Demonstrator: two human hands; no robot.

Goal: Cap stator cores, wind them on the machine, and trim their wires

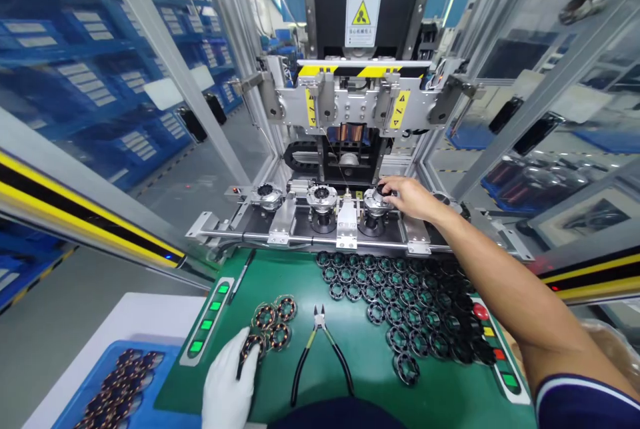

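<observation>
My left hand, in a white glove, is at the lower left of the table with its fingers closed around a copper-wound stator. Beside it lie several more wound stators with loose wire ends. My bare right hand reaches over the machine; its fingers are curled at the top of a round metal holder, gripping a black stator core partly hidden by them. Two more holders, the middle one and the left one, each carry a dark core.
Diagonal cutters lie with handles spread on the green table. Many bare black cores cover the right side. A pen-like tool lies near the left button panel. A blue tray of wound stators stands lower left.
</observation>
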